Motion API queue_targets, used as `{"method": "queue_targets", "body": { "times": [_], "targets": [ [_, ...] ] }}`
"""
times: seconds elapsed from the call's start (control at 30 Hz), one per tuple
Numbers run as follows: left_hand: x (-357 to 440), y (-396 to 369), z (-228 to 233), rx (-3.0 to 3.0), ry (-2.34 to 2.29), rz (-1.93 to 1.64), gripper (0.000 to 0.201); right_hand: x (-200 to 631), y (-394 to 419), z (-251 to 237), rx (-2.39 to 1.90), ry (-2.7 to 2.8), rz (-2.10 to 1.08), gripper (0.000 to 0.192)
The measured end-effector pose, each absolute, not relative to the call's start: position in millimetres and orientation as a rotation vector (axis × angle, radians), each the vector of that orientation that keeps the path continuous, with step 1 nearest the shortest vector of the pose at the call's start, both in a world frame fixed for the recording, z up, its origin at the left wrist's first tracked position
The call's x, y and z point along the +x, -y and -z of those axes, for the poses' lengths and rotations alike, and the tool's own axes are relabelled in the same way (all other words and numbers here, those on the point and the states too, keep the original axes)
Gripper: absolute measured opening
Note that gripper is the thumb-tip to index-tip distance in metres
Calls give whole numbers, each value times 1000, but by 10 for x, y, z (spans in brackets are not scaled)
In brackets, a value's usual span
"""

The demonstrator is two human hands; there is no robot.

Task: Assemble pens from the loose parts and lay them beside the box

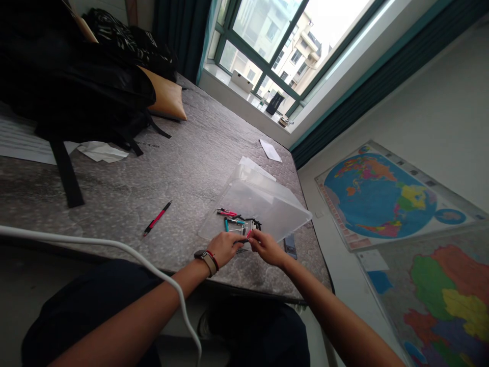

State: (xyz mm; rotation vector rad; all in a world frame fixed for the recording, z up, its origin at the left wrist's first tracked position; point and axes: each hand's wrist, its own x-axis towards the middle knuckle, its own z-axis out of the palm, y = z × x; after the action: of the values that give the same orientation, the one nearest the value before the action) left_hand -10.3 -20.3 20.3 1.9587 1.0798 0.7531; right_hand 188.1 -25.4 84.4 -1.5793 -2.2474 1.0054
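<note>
pen part (241, 241), dark, is finger-pinched in my left hand (223, 248); my right hand's (265, 247) fingertips grip a red bit (249, 234), i see, by the box (286, 219).

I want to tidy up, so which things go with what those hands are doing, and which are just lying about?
Seem to belong:
pen parts
translucent plastic box
red-and-black pen, probably

Seem just lying about:
black backpack
phone
crumpled paper
</note>
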Motion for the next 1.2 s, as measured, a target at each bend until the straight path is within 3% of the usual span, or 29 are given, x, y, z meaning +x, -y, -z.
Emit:
{"method": "queue_targets", "body": {
  "times": [0.13,0.33,0.4,0.47,0.6,0.67,0.77,1.03,1.13,1.2],
  "targets": [
    [-110,225,-202,2007,-1093,-743,29,1854,314,-827,-1643,2254,-919,34],
    [-120,265,-231,2207,-1003,-741,30,1875,410,-689,-1702,1534,-1675,42],
    [-107,279,-225,2229,-974,-746,30,1876,449,-687,-1741,1411,-1790,41],
    [-88,289,-224,2177,-970,-742,29,1873,477,-725,-1807,1568,-1648,42],
    [-53,282,-277,1946,-868,-696,32,1873,490,-879,-1700,2151,-969,41],
    [-50,274,-316,1881,-785,-682,38,1880,485,-937,-1637,2258,-860,41],
    [-63,279,-342,1917,-766,-691,36,1886,489,-918,-1651,2174,-953,45],
    [-72,335,-283,2341,-955,-702,30,1857,621,-611,-1634,1151,-1684,44],
    [-41,353,-263,2293,-939,-684,27,1850,622,-624,-1709,1184,-1668,44],
    [-22,370,-246,2205,-952,-660,27,1836,609,-665,-1804,1420,-1475,46]
  ]
}}
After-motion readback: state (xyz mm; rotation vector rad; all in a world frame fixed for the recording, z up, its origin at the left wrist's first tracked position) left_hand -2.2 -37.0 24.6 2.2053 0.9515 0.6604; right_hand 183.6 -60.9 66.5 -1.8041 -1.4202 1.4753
